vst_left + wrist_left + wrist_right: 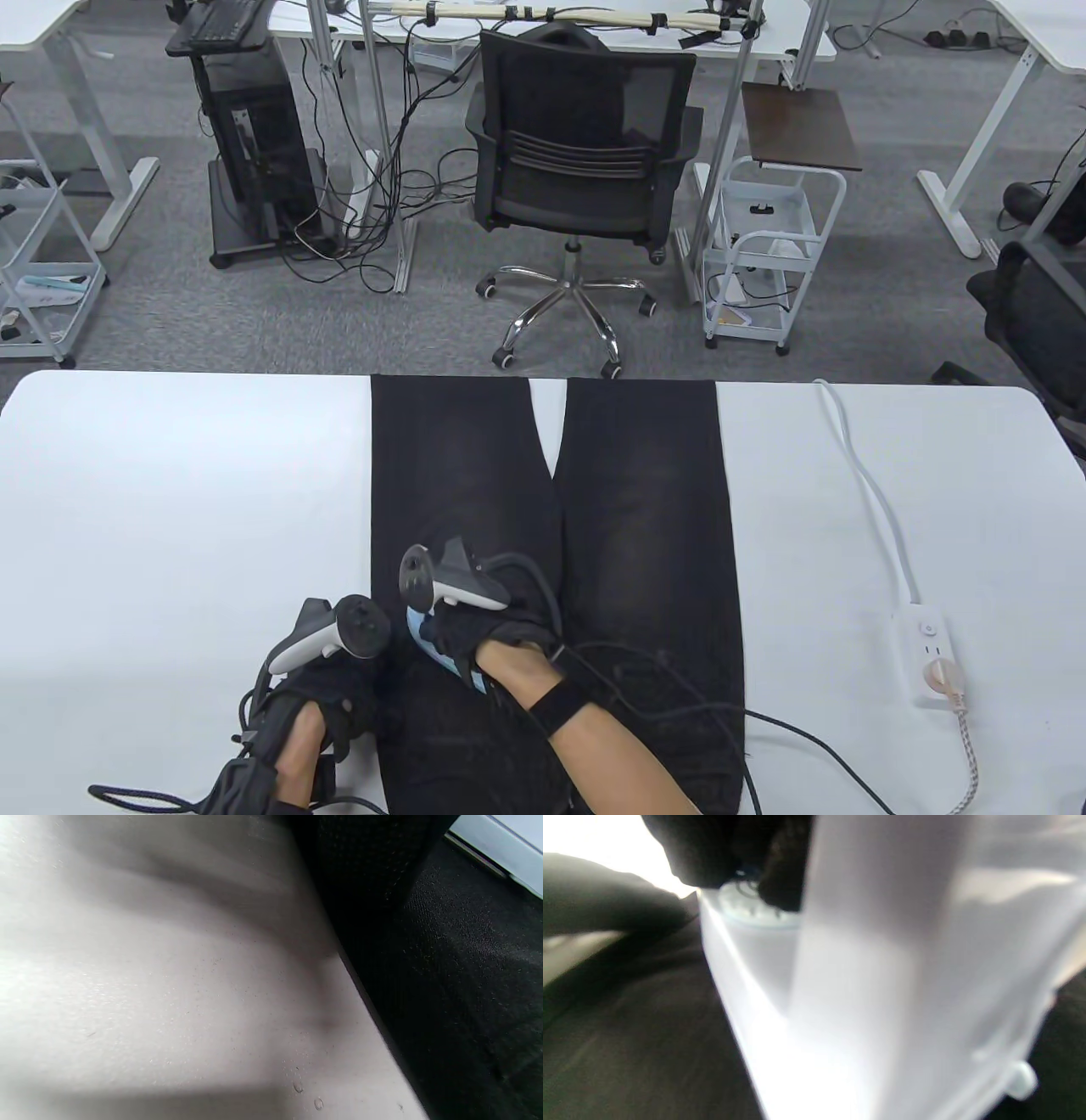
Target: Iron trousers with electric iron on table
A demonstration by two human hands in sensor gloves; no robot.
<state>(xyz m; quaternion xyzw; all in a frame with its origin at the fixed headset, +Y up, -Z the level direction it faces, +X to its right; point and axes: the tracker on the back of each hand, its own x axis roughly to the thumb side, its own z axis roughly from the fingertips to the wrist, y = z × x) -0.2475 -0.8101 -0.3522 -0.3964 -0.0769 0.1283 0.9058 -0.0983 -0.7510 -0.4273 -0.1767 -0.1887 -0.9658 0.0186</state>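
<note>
Up close, right hand [475,632] grips iron [865,984] (overhead mostly hides it).

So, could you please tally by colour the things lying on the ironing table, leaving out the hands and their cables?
Black: 1, the trousers
White: 1, the power strip with its cord
Blue and white: 1, the iron, mostly hidden under the right hand
Total: 3

Black trousers [645,509] lie flat; pale blue iron [433,647] rests on them.
</note>
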